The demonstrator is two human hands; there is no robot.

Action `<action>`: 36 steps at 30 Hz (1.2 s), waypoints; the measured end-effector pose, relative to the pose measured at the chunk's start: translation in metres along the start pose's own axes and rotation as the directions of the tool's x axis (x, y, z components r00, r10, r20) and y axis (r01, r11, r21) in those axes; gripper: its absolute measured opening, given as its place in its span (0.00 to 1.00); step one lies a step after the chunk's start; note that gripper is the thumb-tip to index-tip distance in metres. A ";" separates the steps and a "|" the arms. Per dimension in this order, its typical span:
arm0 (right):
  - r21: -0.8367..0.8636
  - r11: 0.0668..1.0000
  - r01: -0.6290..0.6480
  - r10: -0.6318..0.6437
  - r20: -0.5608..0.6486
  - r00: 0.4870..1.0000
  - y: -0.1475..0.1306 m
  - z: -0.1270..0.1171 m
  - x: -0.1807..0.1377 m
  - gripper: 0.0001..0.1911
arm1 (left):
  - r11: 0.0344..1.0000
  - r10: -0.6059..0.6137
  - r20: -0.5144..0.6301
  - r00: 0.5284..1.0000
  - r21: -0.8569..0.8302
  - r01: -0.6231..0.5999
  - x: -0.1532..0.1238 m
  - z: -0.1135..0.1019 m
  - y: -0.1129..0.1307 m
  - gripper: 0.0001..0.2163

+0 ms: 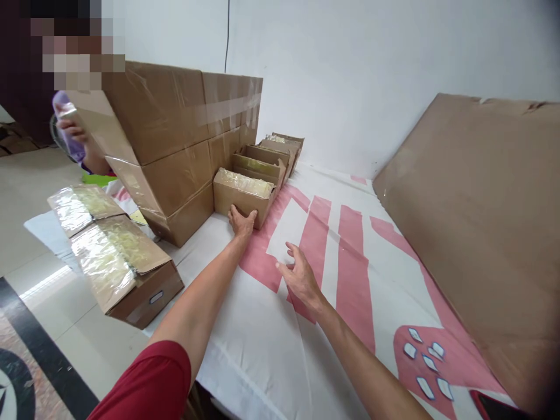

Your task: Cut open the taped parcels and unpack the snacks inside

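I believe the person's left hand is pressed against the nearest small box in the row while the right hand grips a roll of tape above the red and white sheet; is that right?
Not quite. In the head view the left hand does rest against the nearest small box, but the right hand holds nothing: it hovers open, fingers spread, above the red and white sheet. No roll of tape is visible.

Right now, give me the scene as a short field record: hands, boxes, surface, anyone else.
left hand: flat against the front of the nearest small box
right hand: open, over the cloth, holding nothing
small boxes: a row running back toward the wall, nearest one filled with clear bags
big cartons: stacked left of the row
cloth: white with pink stripes
other person: far left, holding a carton flap
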State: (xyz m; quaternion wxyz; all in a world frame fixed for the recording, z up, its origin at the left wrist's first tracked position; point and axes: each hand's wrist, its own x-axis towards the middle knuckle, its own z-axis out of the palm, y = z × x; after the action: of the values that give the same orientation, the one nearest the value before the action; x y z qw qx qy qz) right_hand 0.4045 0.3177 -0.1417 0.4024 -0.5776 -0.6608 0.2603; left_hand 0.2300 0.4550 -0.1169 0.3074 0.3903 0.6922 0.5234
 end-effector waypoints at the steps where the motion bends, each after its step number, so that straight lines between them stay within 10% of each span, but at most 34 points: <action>1: -0.010 1.000 0.001 -0.001 0.004 1.000 -0.004 -0.006 -0.007 0.31 | 1.000 -0.007 0.004 1.000 -0.011 0.007 -0.004 -0.002 0.005 0.41; 8: -0.010 1.000 0.029 -0.028 0.092 0.995 -0.026 -0.011 -0.022 0.24 | 0.983 0.168 0.082 0.982 -0.084 -0.161 -0.118 -0.053 0.026 0.34; 13: 0.103 0.956 0.274 -0.291 0.250 0.923 -0.080 0.039 -0.035 0.32 | 0.738 0.659 -0.038 0.751 -0.161 -0.656 -0.241 -0.154 0.003 0.32; 16: 0.187 0.920 0.345 -0.389 0.312 0.867 -0.122 0.058 -0.056 0.38 | 0.583 0.806 -0.144 0.574 0.026 -0.812 -0.265 -0.223 -0.023 0.34; 21: 0.056 0.903 0.426 -0.423 0.293 0.858 -0.162 0.077 -0.085 0.58 | 0.835 0.543 -0.368 0.755 0.141 -0.532 -0.220 -0.285 -0.065 0.29; 27: -0.097 0.882 0.460 -0.412 0.313 0.856 -0.184 0.088 -0.097 0.59 | 0.940 0.315 -0.336 0.888 -0.022 -0.342 -0.203 -0.283 -0.090 0.28; 36: -0.200 0.867 0.457 -0.322 0.476 0.819 -0.134 -0.063 -0.136 0.60 | 0.943 0.293 -0.184 0.938 -0.104 -0.315 -0.225 -0.274 -0.079 0.28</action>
State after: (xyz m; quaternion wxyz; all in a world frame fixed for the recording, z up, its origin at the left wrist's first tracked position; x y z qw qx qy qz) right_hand 0.3835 0.1517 -0.0309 0.1985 -0.4120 -0.8696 0.1859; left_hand 0.0984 0.1164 -0.1174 0.1891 0.4267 0.6106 0.6398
